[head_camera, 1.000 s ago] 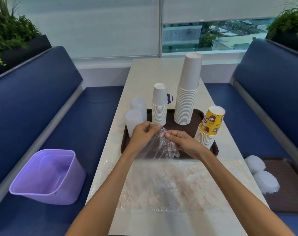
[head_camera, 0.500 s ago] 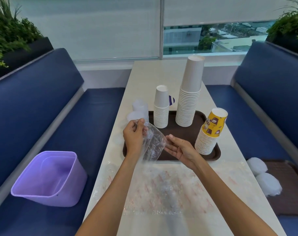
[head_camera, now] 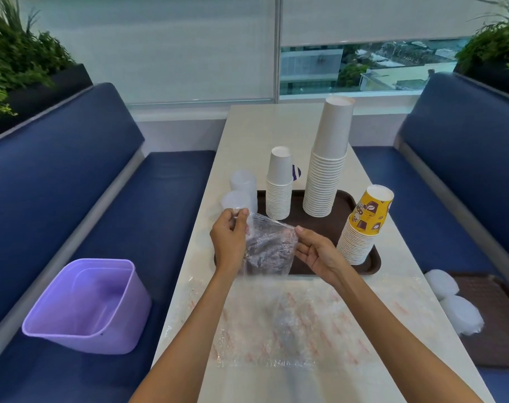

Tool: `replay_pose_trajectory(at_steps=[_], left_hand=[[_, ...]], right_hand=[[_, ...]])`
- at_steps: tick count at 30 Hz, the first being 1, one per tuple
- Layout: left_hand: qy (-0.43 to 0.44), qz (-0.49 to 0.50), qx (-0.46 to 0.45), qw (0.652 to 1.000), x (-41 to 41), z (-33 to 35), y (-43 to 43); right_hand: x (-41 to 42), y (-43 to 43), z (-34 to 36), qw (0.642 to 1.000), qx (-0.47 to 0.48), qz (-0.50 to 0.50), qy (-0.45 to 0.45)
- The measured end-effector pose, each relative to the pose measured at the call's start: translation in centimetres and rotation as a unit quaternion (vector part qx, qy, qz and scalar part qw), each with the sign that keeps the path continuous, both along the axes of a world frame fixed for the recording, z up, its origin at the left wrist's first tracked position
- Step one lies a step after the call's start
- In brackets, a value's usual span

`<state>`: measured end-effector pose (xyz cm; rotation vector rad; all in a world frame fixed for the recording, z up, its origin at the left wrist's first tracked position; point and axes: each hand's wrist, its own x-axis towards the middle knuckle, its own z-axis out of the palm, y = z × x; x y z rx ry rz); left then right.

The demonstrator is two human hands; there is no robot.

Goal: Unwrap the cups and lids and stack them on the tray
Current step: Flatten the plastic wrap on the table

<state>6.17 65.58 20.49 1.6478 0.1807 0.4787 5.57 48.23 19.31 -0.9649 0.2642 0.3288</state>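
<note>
Since half a second ago the right hand [head_camera: 314,251] has closed the gap to the clear plastic wrapper [head_camera: 269,245], which now stretches wider between both hands. The left hand [head_camera: 228,237] pinches the wrapper's upper left corner between thumb and fingertips. The right hand's thumb and forefinger nip its upper right corner, with the other fingers loosely extended below. The wrapper hangs crumpled above the 7 o'clock corner of the brown tray [head_camera: 372,266], 12 o'clock being toward the window.

On the tray, a short stack of small white paper cups [head_camera: 279,193] stands upside down at 11 o'clock. A tall stack of large white paper cups [head_camera: 327,170] stands at 12 o'clock, and a leaning stack topped by a yellow printed cup [head_camera: 363,228] sits at 4 o'clock. Two stacks of translucent lids [head_camera: 238,190] stand at the tray's 10 o'clock; whether they rest on its rim or just off it cannot be told.

A large clear sheet with faint red print [head_camera: 291,321] lies flat on the white table [head_camera: 247,135] at 6 o'clock from the tray, under the forearms. A lavender plastic bin [head_camera: 87,303] sits on the blue bench at the table's 8 o'clock. On the bench at 4 o'clock a second brown tray [head_camera: 494,315] carries two wrapped white bundles [head_camera: 451,298] at its near-left edge.
</note>
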Motion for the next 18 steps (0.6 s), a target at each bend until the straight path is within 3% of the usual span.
replay_pose_trajectory(at_steps=[5, 10, 13, 18], left_hand=[[-0.007, 0.008, 0.047, 0.999, -0.5, -1.1, 0.8], [0.000, 0.063, 0.035, 0.997, -0.3, -2.1, 0.4], [0.001, 0.079, 0.007, 0.997, -0.8, -2.1, -0.1], [0.007, 0.105, 0.015, 0.994, -1.5, -2.9, 0.6]], right_hand=[[0.2, -0.5, 0.9, 0.995, -0.094, -0.012, -0.043], [-0.2, 0.5, 0.4, 1.000, -0.002, 0.002, -0.028], [-0.9, 1.3, -0.1, 0.999, -0.045, 0.010, -0.008], [-1.1, 1.1, 0.3, 0.991, -0.108, -0.057, -0.056]])
